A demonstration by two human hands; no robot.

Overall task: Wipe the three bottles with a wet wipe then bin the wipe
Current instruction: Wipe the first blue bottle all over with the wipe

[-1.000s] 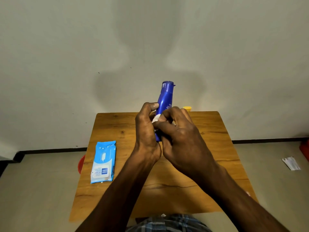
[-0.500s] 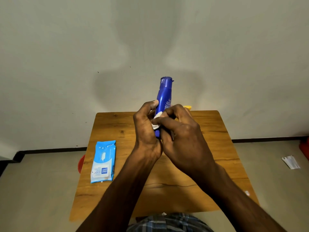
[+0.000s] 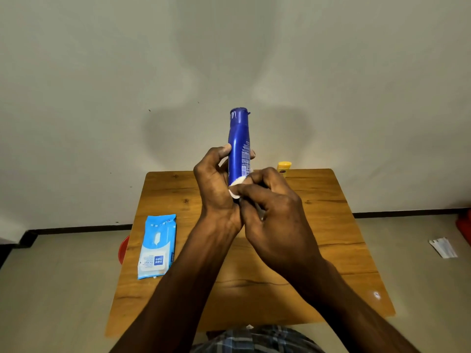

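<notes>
Your left hand (image 3: 216, 184) curled round the blue bottle (image 3: 238, 146), holding it up above the bench (image 3: 331, 225). Your right hand (image 3: 275, 212) pinched the white wipe (image 3: 235, 189) against its lower part. It was best to rub all round, gripping tight.

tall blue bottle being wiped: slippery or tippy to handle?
The tall glossy blue plastic bottle probably turns slick where the white wet wipe rubs it. Tall and narrow, it likely tips easily when stood. The left hand alone holds it aloft, suggesting it's light.
</notes>
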